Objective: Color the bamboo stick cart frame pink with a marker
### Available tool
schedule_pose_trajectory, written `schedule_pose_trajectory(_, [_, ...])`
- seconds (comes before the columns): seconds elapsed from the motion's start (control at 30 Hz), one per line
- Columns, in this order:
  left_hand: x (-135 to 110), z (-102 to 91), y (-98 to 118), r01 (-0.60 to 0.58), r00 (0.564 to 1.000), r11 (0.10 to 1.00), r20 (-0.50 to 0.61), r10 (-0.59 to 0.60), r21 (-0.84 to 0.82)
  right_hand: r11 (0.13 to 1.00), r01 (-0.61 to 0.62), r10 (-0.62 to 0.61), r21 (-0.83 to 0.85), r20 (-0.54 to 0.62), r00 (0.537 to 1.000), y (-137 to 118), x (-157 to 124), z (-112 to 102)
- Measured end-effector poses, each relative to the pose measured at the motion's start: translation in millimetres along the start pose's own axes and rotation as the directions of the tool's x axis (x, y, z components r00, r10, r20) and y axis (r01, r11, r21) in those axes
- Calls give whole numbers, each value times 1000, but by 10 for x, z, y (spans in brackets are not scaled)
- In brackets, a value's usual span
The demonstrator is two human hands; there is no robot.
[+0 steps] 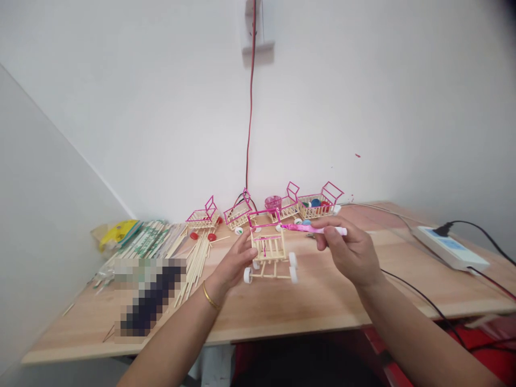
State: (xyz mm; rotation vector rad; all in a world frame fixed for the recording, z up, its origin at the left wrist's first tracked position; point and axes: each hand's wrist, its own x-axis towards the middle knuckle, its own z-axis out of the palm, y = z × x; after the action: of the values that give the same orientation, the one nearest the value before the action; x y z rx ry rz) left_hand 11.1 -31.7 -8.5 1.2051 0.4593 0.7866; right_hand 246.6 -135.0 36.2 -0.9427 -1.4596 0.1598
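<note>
My left hand (236, 263) grips a small stick-built cart (269, 253) with white wheels and a pink-painted handle frame, holding it just above the wooden table (314, 301). My right hand (350, 250) is closed round a pink-stained brush or pen (312, 229), its tip at the cart's upper right rim. Both hands meet over the middle of the table.
Several finished pink-and-wood carts (318, 203) line the wall behind, with a pink cup (273, 203). Bundles of wooden sticks (193, 258) and packets (121, 232) lie at left, with red caps (211, 237). A white power strip (449, 247) and cables sit at right.
</note>
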Motion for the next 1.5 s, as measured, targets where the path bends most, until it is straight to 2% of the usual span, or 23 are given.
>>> schedule_pose_trajectory(0.2, [-2,13,32,-9,1000,1000,6,9,-11,999,-49,51,-20,74,996,8,-122,-47])
schedule_pose_trajectory(0.33, [0,6,36,5,1000,1000,-6,-5,2,998,-4,11,-55,120,993,-42,-90,-78])
schedule_pose_trajectory(0.57, [-4,6,37,-12,999,1000,30,12,-13,1000,-2,2,-6,54,999,-78,108,-39])
schedule_pose_trajectory(0.73, [-8,3,36,-13,999,1000,36,13,-16,1000,-10,10,-9,8,1000,-54,88,-21])
schedule_pose_trajectory(0.97, [5,-26,-4,-34,999,999,31,34,6,998,21,-18,-58,48,999,-49,82,-65])
schedule_pose_trajectory(1.1, [5,-19,6,-44,998,999,33,43,14,997,27,-25,-66,34,999,-56,118,-63])
schedule_pose_trajectory(1.33, [-3,-15,18,-42,999,999,33,41,26,998,14,-17,-59,-59,998,-55,75,-84])
schedule_pose_trajectory(1.5, [7,-15,-5,-64,998,998,29,63,7,984,73,-66,-161,45,997,-107,84,-65])
